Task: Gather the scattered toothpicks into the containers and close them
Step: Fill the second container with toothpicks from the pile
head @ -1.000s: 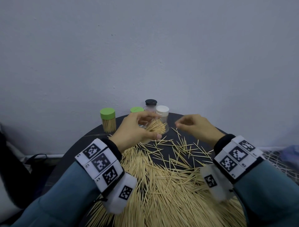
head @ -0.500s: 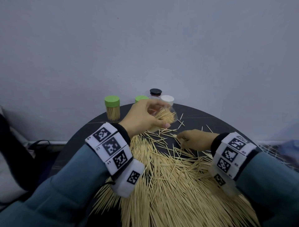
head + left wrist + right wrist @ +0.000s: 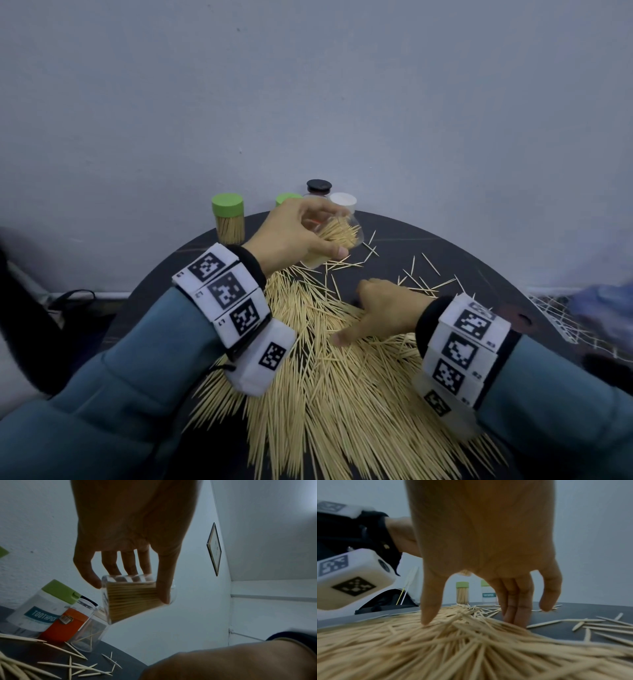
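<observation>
L hand holds jar, R hand on toothpick pile
L hand (image 3: 294, 236) grip curled round a clear jar (image 3: 132, 597), tilted above the bench (image 3: 479, 274) & part full of picks; R hand (image 3: 383, 308) grip wide, fingertips (image 3: 518, 619) & thumb pressing into the toothpick pile (image 3: 342, 394). 4 lidded jars at the rear, incl green-lid jar (image 3: 228, 217) w/ picks

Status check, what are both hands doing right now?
Left hand grips open jar, tilted, part full. Right hand spread on toothpick pile. Nothing in the way.
</observation>
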A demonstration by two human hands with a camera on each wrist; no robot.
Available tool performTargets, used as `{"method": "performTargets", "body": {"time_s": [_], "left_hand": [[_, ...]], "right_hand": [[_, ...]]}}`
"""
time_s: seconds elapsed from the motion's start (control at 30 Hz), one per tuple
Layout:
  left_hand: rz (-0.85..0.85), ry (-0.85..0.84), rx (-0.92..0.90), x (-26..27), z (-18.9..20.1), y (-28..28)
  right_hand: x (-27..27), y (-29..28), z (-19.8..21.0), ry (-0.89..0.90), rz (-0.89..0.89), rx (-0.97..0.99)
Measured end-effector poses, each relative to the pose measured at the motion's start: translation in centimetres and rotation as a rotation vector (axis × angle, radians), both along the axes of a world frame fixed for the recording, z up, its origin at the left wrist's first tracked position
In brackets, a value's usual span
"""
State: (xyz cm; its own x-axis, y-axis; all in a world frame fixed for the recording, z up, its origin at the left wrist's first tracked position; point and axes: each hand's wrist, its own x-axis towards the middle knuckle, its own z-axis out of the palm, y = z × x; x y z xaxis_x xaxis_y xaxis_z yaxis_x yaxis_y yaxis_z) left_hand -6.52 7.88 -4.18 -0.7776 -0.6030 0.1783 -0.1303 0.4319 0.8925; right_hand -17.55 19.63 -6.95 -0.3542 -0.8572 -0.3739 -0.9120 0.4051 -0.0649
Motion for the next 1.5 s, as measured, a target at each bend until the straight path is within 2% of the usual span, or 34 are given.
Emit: {"method": "performTargets", "body": {"time_s": [0.63,0.73,0.9,1.03,1.2,1.3,1.37,1.5], "left_hand": [[-0.012,0.007,0.005,0.2,0.3,0.0],[-0.004,0.012,0.006,0.2,0.3,-0.2],[0.002,0.015,-0.008,0.1,0.1,-0.3],[0.002,0.009,-0.007,0.1,0.1,-0.4],[-0.004,0.001,-0.015,0.1,-0.1,-0.4],[0.013,-0.011,-0.025,0.0,-0.3,-0.6],[0.022,-0.022,-0.023,-0.1,-0.5,-0.7],[0.016,-0.043,-0.035,-0.1,-0.7,-0.6]], "right_hand": [[1.8,-2.2,-0.8,-0.069,-0.023,0.013],[1.1,-2.1,-0.4,-0.181,-0.065,-0.018],[-0.4,-2.0,-0.4,-0.419,-0.239,-0.161],[-1.1,-1.6,-0.5,-0.836,-0.422,-0.355],[-1.6,-1.9,-1.0,-1.149,-0.618,-0.570],[-2.0,-1.9,-1.6,-1.212,-0.595,-0.584],[-2.4,-1.7,-1.9,-1.166,-0.530,-0.521],[-3.2,-1.6,-2.7,-1.024,-0.513,-0.441]]}}
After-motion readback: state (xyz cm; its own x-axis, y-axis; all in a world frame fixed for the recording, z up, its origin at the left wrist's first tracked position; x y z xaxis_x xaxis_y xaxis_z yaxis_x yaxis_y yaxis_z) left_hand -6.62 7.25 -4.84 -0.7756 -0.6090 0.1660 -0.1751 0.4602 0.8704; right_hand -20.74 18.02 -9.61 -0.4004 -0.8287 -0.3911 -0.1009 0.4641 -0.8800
